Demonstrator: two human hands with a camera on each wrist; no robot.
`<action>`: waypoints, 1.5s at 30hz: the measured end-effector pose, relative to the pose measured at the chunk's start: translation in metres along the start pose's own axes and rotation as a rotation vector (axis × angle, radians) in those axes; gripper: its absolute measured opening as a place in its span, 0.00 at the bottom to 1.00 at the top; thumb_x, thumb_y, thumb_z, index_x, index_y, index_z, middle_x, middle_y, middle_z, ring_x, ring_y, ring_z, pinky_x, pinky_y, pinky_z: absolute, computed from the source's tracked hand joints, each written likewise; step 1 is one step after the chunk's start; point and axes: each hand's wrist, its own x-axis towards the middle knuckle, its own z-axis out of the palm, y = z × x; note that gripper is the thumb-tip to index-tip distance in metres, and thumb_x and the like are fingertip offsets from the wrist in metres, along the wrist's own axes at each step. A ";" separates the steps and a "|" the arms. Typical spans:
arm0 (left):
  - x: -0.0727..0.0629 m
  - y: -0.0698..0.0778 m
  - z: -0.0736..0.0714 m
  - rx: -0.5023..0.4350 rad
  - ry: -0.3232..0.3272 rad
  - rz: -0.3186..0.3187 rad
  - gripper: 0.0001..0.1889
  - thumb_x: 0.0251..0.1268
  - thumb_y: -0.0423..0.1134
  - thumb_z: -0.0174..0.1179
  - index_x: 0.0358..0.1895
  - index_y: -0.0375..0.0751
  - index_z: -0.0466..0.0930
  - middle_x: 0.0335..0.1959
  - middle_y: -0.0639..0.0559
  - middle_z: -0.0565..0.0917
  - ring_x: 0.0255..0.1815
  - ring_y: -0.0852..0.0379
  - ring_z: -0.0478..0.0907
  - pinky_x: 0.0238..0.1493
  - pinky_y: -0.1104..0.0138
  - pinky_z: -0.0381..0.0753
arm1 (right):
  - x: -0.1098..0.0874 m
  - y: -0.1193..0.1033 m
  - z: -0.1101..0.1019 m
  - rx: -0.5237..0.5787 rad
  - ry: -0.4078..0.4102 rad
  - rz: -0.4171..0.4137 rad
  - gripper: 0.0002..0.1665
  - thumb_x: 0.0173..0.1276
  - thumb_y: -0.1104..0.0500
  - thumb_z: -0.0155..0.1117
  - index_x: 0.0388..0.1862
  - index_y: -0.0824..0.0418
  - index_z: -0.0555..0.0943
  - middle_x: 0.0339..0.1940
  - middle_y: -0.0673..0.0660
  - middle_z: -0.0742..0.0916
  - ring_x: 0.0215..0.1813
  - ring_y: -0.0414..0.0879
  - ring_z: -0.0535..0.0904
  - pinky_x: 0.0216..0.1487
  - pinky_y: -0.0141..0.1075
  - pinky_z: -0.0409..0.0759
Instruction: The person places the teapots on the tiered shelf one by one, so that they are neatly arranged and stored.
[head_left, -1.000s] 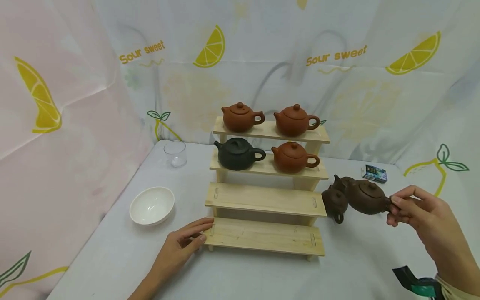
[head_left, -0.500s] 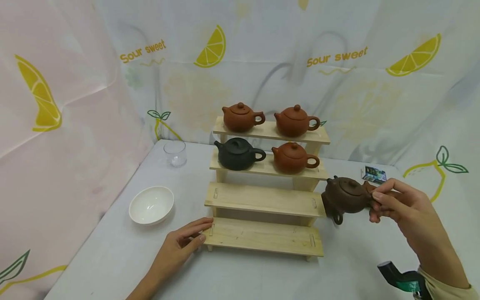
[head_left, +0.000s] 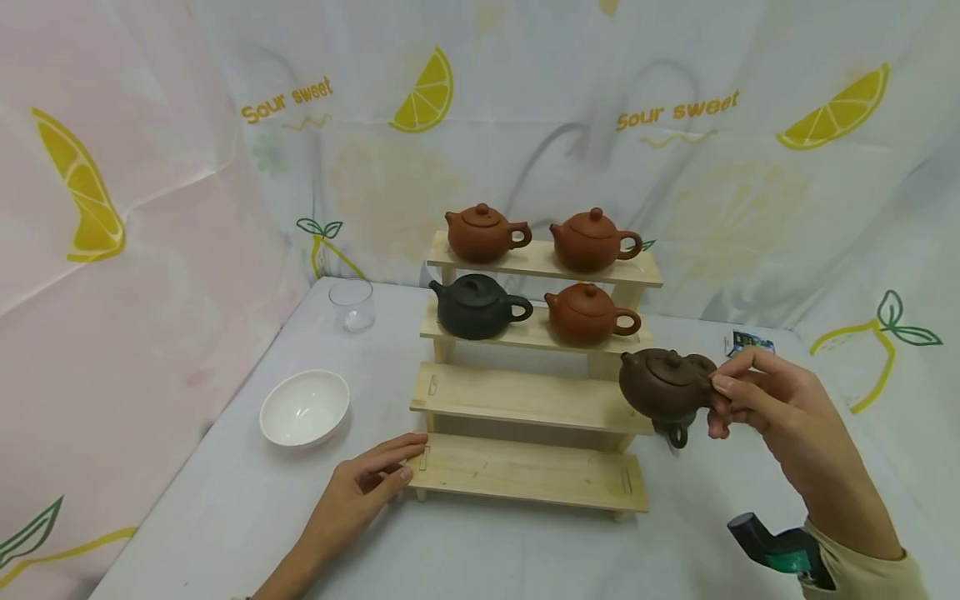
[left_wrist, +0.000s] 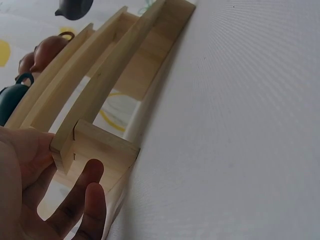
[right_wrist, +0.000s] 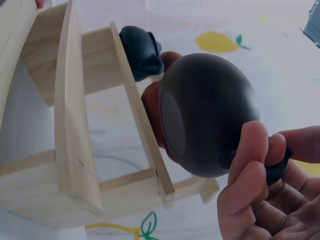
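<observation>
My right hand (head_left: pixel 772 417) pinches the handle of a dark brown teapot (head_left: pixel 656 392) and holds it in the air, over the right end of the third shelf down of a wooden step stand (head_left: pixel 525 396). In the right wrist view the teapot's round underside (right_wrist: pixel 210 115) faces the camera. Behind it, other brown teapots (head_left: pixel 677 433) show only in part. My left hand (head_left: pixel 367 483) touches the left end of the bottom shelf, fingers loosely bent. A black teapot (head_left: pixel 480 308) and an orange-brown teapot (head_left: pixel 588 317) occupy the second shelf.
Two reddish-brown teapots, one left (head_left: pixel 483 235) and one right (head_left: pixel 588 243), stand on the top shelf. Left of the stand are a white bowl (head_left: pixel 303 408) and a clear glass (head_left: pixel 352 306). A small box (head_left: pixel 748 342) lies at the back right. Patterned cloth (head_left: pixel 555 142) hangs behind.
My right hand has carried the dark brown teapot leftward, from right of the stand to the third shelf's right end. My left hand stays at the bottom shelf.
</observation>
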 end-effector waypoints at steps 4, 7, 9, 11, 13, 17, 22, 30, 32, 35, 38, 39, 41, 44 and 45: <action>-0.001 -0.001 0.001 -0.006 0.000 -0.003 0.17 0.75 0.31 0.63 0.63 0.41 0.85 0.68 0.48 0.80 0.66 0.59 0.76 0.42 0.64 0.83 | 0.002 0.003 0.007 0.017 0.010 -0.013 0.12 0.75 0.84 0.43 0.41 0.76 0.75 0.27 0.62 0.79 0.24 0.53 0.81 0.31 0.39 0.83; -0.002 -0.001 0.002 -0.005 -0.002 -0.002 0.17 0.75 0.31 0.63 0.63 0.40 0.85 0.68 0.48 0.80 0.67 0.60 0.76 0.43 0.64 0.83 | 0.004 0.004 0.011 0.027 0.003 -0.021 0.13 0.75 0.85 0.43 0.41 0.77 0.75 0.28 0.63 0.79 0.24 0.53 0.80 0.30 0.39 0.83; -0.002 0.000 0.002 0.001 0.001 0.002 0.17 0.75 0.31 0.63 0.63 0.40 0.85 0.68 0.48 0.80 0.66 0.60 0.76 0.42 0.64 0.84 | 0.006 0.004 0.014 0.036 -0.004 -0.022 0.12 0.75 0.85 0.43 0.41 0.78 0.75 0.28 0.63 0.79 0.25 0.53 0.80 0.30 0.40 0.83; -0.002 0.001 0.002 0.003 0.003 0.005 0.17 0.75 0.31 0.63 0.63 0.41 0.85 0.68 0.48 0.80 0.66 0.60 0.76 0.42 0.64 0.83 | 0.008 0.004 0.017 0.039 -0.009 -0.020 0.12 0.75 0.84 0.43 0.41 0.78 0.75 0.28 0.63 0.79 0.24 0.53 0.80 0.30 0.40 0.83; -0.002 0.002 0.002 0.005 0.002 0.011 0.17 0.75 0.30 0.63 0.63 0.40 0.85 0.68 0.48 0.80 0.65 0.60 0.76 0.42 0.64 0.83 | 0.010 0.004 0.020 0.040 -0.011 -0.017 0.12 0.75 0.84 0.43 0.41 0.78 0.75 0.28 0.63 0.79 0.24 0.53 0.80 0.30 0.40 0.83; -0.001 0.002 0.002 0.005 0.002 0.028 0.17 0.74 0.29 0.63 0.63 0.39 0.84 0.67 0.46 0.80 0.65 0.59 0.77 0.41 0.64 0.84 | 0.014 0.004 0.025 0.034 -0.015 -0.014 0.11 0.75 0.84 0.44 0.41 0.77 0.75 0.27 0.63 0.79 0.23 0.53 0.80 0.30 0.41 0.83; -0.001 0.002 0.001 0.004 0.010 0.038 0.17 0.74 0.29 0.63 0.63 0.39 0.85 0.67 0.46 0.80 0.65 0.60 0.77 0.41 0.64 0.84 | 0.020 0.003 0.033 0.011 -0.022 0.003 0.10 0.76 0.82 0.46 0.41 0.75 0.75 0.27 0.63 0.79 0.23 0.53 0.80 0.29 0.41 0.83; -0.002 0.001 -0.001 0.008 0.010 0.046 0.17 0.74 0.29 0.63 0.63 0.39 0.84 0.67 0.46 0.80 0.65 0.60 0.77 0.41 0.64 0.84 | 0.031 0.004 0.047 -0.027 -0.056 0.032 0.07 0.78 0.78 0.49 0.41 0.73 0.75 0.27 0.61 0.80 0.24 0.53 0.81 0.29 0.42 0.84; -0.002 0.001 -0.001 0.010 0.011 0.045 0.17 0.74 0.29 0.63 0.63 0.40 0.84 0.67 0.46 0.80 0.64 0.60 0.78 0.41 0.64 0.84 | 0.033 0.004 0.050 -0.028 -0.065 0.035 0.07 0.78 0.77 0.50 0.41 0.73 0.75 0.27 0.61 0.80 0.24 0.53 0.82 0.30 0.42 0.84; -0.002 0.001 -0.001 0.009 0.008 0.048 0.17 0.74 0.29 0.63 0.63 0.40 0.84 0.67 0.46 0.80 0.63 0.59 0.78 0.41 0.64 0.84 | 0.036 0.005 0.053 -0.026 -0.074 0.035 0.06 0.79 0.77 0.50 0.41 0.73 0.75 0.27 0.61 0.80 0.24 0.53 0.82 0.30 0.43 0.85; 0.000 0.000 0.000 0.006 0.003 0.053 0.17 0.75 0.29 0.63 0.63 0.40 0.84 0.67 0.46 0.80 0.63 0.58 0.78 0.41 0.64 0.84 | 0.038 0.005 0.057 -0.030 -0.074 0.036 0.05 0.79 0.76 0.51 0.41 0.73 0.75 0.27 0.62 0.80 0.24 0.54 0.82 0.30 0.43 0.85; 0.000 -0.001 0.000 0.004 0.000 0.053 0.17 0.75 0.29 0.63 0.63 0.40 0.84 0.68 0.46 0.80 0.63 0.58 0.78 0.41 0.64 0.84 | 0.039 0.005 0.058 -0.032 -0.073 0.036 0.05 0.79 0.76 0.51 0.41 0.73 0.75 0.27 0.62 0.80 0.24 0.54 0.82 0.30 0.44 0.85; 0.000 -0.001 0.000 0.004 -0.001 0.058 0.17 0.75 0.28 0.63 0.63 0.40 0.84 0.68 0.46 0.80 0.63 0.58 0.78 0.41 0.64 0.84 | 0.041 0.005 0.060 -0.037 -0.074 0.040 0.05 0.79 0.75 0.52 0.41 0.72 0.75 0.26 0.61 0.80 0.24 0.54 0.83 0.30 0.44 0.85; 0.001 -0.001 0.000 0.003 0.000 0.064 0.18 0.74 0.28 0.63 0.63 0.40 0.84 0.67 0.46 0.80 0.61 0.58 0.79 0.40 0.64 0.84 | 0.043 0.006 0.062 -0.033 -0.089 0.040 0.06 0.79 0.75 0.52 0.41 0.70 0.76 0.26 0.60 0.80 0.24 0.53 0.83 0.31 0.42 0.85; 0.001 -0.001 0.000 0.002 -0.001 0.066 0.18 0.74 0.28 0.63 0.63 0.39 0.84 0.67 0.45 0.80 0.60 0.58 0.79 0.40 0.64 0.84 | 0.044 0.007 0.063 -0.032 -0.096 0.038 0.06 0.79 0.75 0.52 0.41 0.70 0.76 0.27 0.60 0.80 0.25 0.53 0.83 0.31 0.42 0.85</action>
